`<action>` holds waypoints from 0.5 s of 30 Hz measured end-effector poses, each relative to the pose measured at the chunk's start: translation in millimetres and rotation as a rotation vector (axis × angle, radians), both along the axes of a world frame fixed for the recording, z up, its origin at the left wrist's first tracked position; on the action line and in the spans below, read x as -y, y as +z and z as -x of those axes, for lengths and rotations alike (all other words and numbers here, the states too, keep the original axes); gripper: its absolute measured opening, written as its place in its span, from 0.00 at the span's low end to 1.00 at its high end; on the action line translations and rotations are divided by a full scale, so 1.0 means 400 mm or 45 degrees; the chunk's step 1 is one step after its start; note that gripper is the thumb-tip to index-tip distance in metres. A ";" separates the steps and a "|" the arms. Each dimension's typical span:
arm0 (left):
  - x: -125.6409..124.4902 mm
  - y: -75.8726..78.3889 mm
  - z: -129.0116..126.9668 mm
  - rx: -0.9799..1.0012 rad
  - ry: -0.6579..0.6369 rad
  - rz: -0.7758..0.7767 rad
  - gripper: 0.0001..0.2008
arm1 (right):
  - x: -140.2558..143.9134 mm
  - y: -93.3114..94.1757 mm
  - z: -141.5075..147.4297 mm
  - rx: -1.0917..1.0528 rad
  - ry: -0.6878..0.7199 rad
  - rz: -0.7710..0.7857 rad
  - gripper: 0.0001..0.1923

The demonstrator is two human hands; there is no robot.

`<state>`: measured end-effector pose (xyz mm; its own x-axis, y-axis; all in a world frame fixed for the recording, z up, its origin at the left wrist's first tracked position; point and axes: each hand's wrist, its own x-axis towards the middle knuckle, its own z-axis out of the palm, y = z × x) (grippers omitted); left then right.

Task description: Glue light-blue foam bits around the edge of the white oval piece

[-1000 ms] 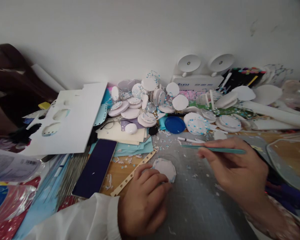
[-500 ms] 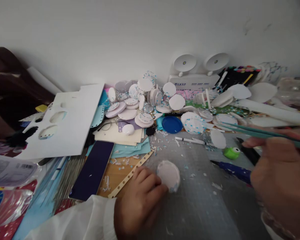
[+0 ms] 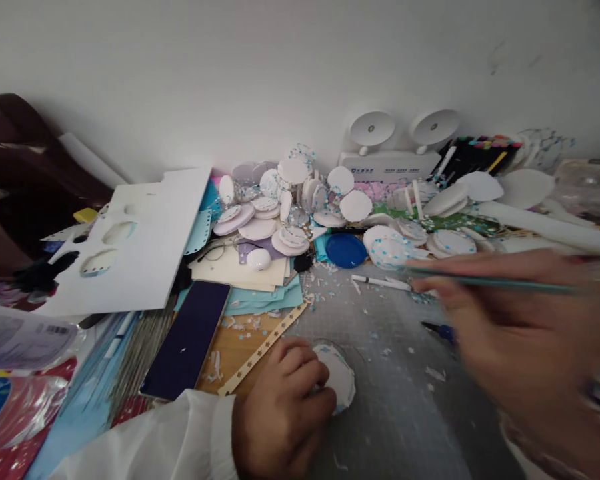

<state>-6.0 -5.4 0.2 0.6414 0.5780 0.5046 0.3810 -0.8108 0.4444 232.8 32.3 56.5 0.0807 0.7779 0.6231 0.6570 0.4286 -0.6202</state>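
From where I stand, the blue lid point(image 3: 347, 250) in the middle of the surface point(image 3: 243, 343) is the easiest thing to go by. Nearer the person than the lid, one white disc point(image 3: 341, 380) rests on the grey mat point(image 3: 395, 413), and the left hand point(image 3: 290, 407) has its grip closed on the disc's left edge. To the right of the lid and a little nearer, the right hand point(image 3: 523, 333) is blurred, its grip clamped on one pair of green tweezers point(image 3: 500, 281); I can't tell whether the tips meet. Beyond the lid and to its right, one black pen holder point(image 3: 473, 163) is packed with coloured markers, too crowded to count. One clear plastic box point(image 3: 587, 190) stands far right of the lid, its contents unclear to me. Straight behind the lid is one white unit point(image 3: 390, 163) with two round lamps. One dotted disc point(image 3: 390, 248) lies just right of the lid, and a heap of discs point(image 3: 257, 230), too tangled to count, sits beyond it to the left. Also left of the lid I see one white case point(image 3: 259, 259), one pair of glasses point(image 3: 220, 251) and, nearer the person, one phone point(image 3: 185, 340).
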 end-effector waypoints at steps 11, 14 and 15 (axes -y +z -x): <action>0.006 -0.013 -0.002 0.179 0.091 -0.080 0.22 | -0.085 -0.167 0.080 0.017 0.308 0.237 0.03; 0.012 -0.007 -0.005 0.098 0.073 -0.016 0.24 | -0.087 -0.170 0.088 0.029 0.326 0.251 0.04; 0.013 -0.004 -0.006 0.081 0.078 -0.003 0.24 | -0.088 -0.171 0.091 0.032 0.331 0.252 0.04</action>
<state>-3.7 -10.7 -1.3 0.5715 0.6140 0.5444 0.4014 -0.7878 0.4672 196.4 67.5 -12.0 -0.1501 0.8766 0.4571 0.5575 0.4569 -0.6932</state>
